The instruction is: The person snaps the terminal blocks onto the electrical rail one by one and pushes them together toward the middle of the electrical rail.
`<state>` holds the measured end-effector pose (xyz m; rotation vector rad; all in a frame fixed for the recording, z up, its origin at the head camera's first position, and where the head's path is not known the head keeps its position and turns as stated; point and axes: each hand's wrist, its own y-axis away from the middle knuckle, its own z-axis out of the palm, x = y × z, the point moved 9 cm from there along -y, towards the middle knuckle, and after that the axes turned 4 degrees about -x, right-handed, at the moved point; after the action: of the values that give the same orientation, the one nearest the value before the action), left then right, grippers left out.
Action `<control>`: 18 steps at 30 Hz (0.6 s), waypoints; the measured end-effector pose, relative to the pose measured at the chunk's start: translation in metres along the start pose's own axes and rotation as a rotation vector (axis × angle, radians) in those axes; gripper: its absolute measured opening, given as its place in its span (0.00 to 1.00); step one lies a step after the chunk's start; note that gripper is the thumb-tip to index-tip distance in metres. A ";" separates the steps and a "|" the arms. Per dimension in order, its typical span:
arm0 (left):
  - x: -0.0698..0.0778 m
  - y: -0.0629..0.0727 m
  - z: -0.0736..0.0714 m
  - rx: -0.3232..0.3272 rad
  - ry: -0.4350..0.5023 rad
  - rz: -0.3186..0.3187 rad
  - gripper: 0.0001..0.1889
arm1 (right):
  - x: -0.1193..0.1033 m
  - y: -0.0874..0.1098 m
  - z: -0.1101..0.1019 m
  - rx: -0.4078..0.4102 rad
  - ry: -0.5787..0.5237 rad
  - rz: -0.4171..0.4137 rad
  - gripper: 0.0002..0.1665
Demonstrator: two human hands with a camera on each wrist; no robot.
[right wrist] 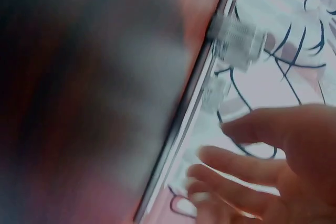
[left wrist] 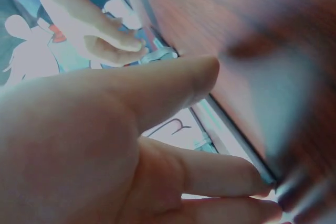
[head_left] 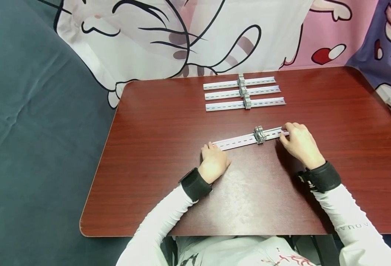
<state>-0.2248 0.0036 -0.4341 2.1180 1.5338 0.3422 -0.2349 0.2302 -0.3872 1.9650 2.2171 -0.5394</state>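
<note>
A slotted metal DIN rail (head_left: 236, 142) lies slanted across the table in the head view. Grey-white terminal blocks (head_left: 259, 135) are seated on it, right of its middle. At the rail's left end is my left hand (head_left: 213, 162), its fingertips right at the end; the left wrist view shows its thumb and fingers extended. My right hand (head_left: 300, 144) is at the right end, thumb and forefinger on either side of the rail in the head view. A gap shows between that thumb and the loosely bent fingers (right wrist: 236, 169) in the right wrist view.
Three similar rails lie in a row farther back: a far one (head_left: 220, 85), a middle one (head_left: 222, 95) and a near one (head_left: 225, 106), each with blocks near its centre. The brown table (head_left: 148, 199) meets a printed cloth (head_left: 215, 44) at its back edge.
</note>
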 end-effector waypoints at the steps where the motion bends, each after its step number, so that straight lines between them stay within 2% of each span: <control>1: -0.001 0.000 0.000 -0.008 -0.001 -0.010 0.35 | 0.003 0.000 0.003 -0.047 0.013 -0.010 0.16; 5: 0.000 -0.002 -0.002 -0.006 -0.027 -0.058 0.39 | 0.015 0.003 0.025 -0.326 0.084 -0.021 0.33; 7: 0.003 -0.002 0.000 -0.004 -0.037 -0.052 0.43 | 0.019 0.008 0.037 -0.463 0.088 0.002 0.41; 8: 0.006 -0.002 0.001 0.001 -0.029 -0.039 0.45 | 0.020 0.010 0.042 -0.505 0.089 0.002 0.43; 11: 0.015 -0.003 0.008 -0.014 0.015 0.026 0.52 | 0.021 0.014 0.050 -0.567 0.075 0.031 0.47; 14: 0.019 -0.005 0.014 -0.031 0.051 0.073 0.53 | 0.020 0.013 0.052 -0.583 0.087 0.047 0.49; 18: 0.017 -0.012 0.013 -0.021 0.025 0.103 0.53 | 0.017 0.011 0.051 -0.586 0.117 0.059 0.50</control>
<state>-0.2230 0.0191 -0.4527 2.1891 1.4322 0.4202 -0.2340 0.2292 -0.4417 1.7619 2.0497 0.2245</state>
